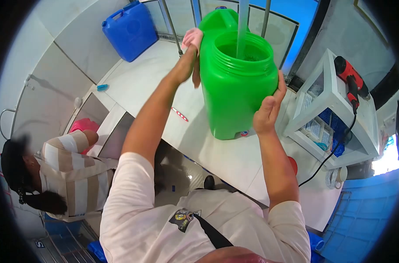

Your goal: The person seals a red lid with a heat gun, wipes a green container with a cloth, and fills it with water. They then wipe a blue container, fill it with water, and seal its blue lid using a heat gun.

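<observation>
A large green plastic jug (232,101) stands upright on the white counter in front of me, its wide threaded mouth uncovered. From above, a clear, straight column that looks like water (242,30) runs down into the mouth, and bubbles show inside. My left hand (187,61) is closed on a pink cloth (192,38) against the jug's upper left side. On the right side, my right hand (269,109) rests against the jug wall, fingers stretched upward and thumb apart. A small red-and-white piece (244,133) sits at the jug's lower front.
A blue jug (129,30) stands at the back left. A red-and-white strip (180,114) and a blue brush-like item (102,87) lie on the counter (133,83). At right, a red heat gun (352,81) lies on a white cabinet (339,98). Another person (72,162) works at left.
</observation>
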A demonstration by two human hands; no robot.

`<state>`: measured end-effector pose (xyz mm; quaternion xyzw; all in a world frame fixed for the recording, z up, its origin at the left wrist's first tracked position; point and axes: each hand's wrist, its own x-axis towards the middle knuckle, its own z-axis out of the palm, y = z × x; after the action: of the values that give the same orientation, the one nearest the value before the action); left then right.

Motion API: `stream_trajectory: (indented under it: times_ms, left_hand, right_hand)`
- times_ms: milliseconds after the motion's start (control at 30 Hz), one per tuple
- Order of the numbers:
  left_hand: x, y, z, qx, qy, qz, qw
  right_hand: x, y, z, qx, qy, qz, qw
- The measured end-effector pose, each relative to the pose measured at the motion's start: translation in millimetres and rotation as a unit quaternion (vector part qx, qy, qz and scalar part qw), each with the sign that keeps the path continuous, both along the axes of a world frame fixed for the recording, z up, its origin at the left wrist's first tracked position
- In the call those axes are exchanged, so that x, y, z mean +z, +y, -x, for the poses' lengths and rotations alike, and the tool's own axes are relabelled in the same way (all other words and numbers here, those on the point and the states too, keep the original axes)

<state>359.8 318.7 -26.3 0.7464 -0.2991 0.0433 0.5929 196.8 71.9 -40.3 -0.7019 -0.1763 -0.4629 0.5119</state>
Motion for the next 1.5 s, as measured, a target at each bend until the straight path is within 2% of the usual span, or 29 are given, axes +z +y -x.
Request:
stream_trajectory:
  times_ms: [67,133,167,200,267,367,433,467,533,567,600,667,700,733,800,867,933,1000,1067,1100,1200,1300,1333,1400,1433,1500]
  left_hand:
    - [19.6,-0.2,-18.0,-0.029,0.082,-0.067,0.994]
    - [33.8,-9.1,-17.1,-0.019,0.105,-0.073,0.992]
    - [49.4,-14.0,-7.3,-0.060,-0.076,-0.114,0.989]
    - [56.7,-17.4,-0.4,-0.100,-0.252,-0.150,0.951]
    - [48.6,-11.7,-1.1,-0.087,-0.254,-0.130,0.955]
    - [40.3,-19.3,2.8,-0.152,-0.216,-0.064,0.962]
    - [19.9,-41.1,8.8,-0.117,-0.108,0.167,0.973]
    - [13.1,-44.9,-3.3,-0.128,-0.109,0.166,0.972]
    - [2.9,-36.8,-28.2,-0.063,-0.032,0.127,0.989]
    - [1.2,-33.9,-38.6,-0.081,0.129,0.188,0.970]
    - [-1.0,-34.0,-48.4,-0.082,0.134,0.186,0.970]
    - [-15.0,-35.6,-77.0,-0.074,0.338,0.259,0.902]
    - [-50.1,-30.2,-103.0,-0.128,0.362,0.257,0.887]
    - [-82.5,-34.1,-108.4,-0.132,0.362,0.257,0.886]
    - [-128.1,-39.9,-97.0,-0.131,0.291,0.263,0.911]
    - [-144.8,-32.4,-39.0,-0.154,0.223,0.218,0.937]
    - [-163.0,-35.3,20.3,-0.064,0.293,0.221,0.928]
    - [-146.5,-43.6,93.9,0.027,0.386,0.185,0.903]
    - [-140.7,-53.5,159.0,0.041,0.379,0.164,0.910]
    - [-125.2,-55.7,166.3,0.046,0.379,0.163,0.910]
    - [-83.2,-72.3,207.3,0.096,0.224,0.169,0.955]
    - [-24.4,-68.3,170.7,0.137,0.073,0.162,0.975]
    - [-10.9,-73.7,185.0,0.147,0.023,0.157,0.976]
    - [33.4,-75.7,144.0,0.071,-0.005,0.299,0.952]
    - [34.0,-71.9,128.8,0.072,-0.001,0.298,0.952]
    - [21.8,-65.7,112.6,-0.018,0.127,0.277,0.952]
  right_hand:
    - [-8.9,-5.3,-6.4,-0.005,-0.008,0.006,1.000]
    - [-12.5,-8.4,-11.0,-0.013,-0.013,0.012,1.000]
    - [-12.7,-7.6,-12.6,-0.008,-0.026,0.008,1.000]
    - [-14.0,-6.4,-13.2,-0.002,-0.037,0.003,0.999]
    - [-9.6,-2.9,-5.5,0.006,-0.011,-0.013,1.000]
    - [-13.2,-2.8,-7.7,0.009,-0.002,-0.022,1.000]
    - [-11.9,-8.7,-10.0,-0.007,-0.020,-0.018,1.000]
    - [-9.2,-10.3,-9.0,-0.019,-0.014,0.005,1.000]
    - [-7.6,-8.5,-4.6,-0.037,0.002,0.022,0.999]
    - [-6.3,-7.7,-6.0,-0.036,-0.010,0.014,0.999]
    - [-6.2,-5.9,-7.3,-0.034,-0.024,0.006,0.999]
    - [-7.7,-1.2,-9.2,-0.029,-0.023,-0.010,0.999]
    - [-7.8,-1.3,-10.0,-0.022,-0.025,-0.024,0.999]
    - [-8.2,-3.1,-10.5,-0.026,-0.026,-0.023,0.999]
    - [-11.7,-9.5,-9.9,-0.019,-0.032,0.001,0.999]
    - [-8.9,-11.8,-7.7,-0.025,-0.033,0.013,0.999]
    - [-8.8,-9.5,-6.7,-0.024,-0.033,0.021,0.999]
    - [-7.0,-8.5,-7.2,-0.011,-0.055,0.001,0.998]
    - [1.6,-6.1,-0.5,-0.003,-0.042,-0.014,0.999]
    - [3.5,-5.1,3.1,0.001,-0.030,-0.027,0.999]
    - [-11.4,-14.1,-7.5,0.010,-0.069,0.005,0.998]
    - [5.8,-11.5,10.1,0.023,-0.034,-0.018,0.999]
    - [1.0,-14.7,9.0,0.025,-0.029,-0.021,0.999]
    - [-9.3,-25.5,-0.1,0.015,-0.051,0.046,0.998]
    - [-8.7,-26.2,3.5,0.061,-0.050,0.020,0.997]
    - [-0.9,-26.9,22.6,0.088,-0.012,0.001,0.996]
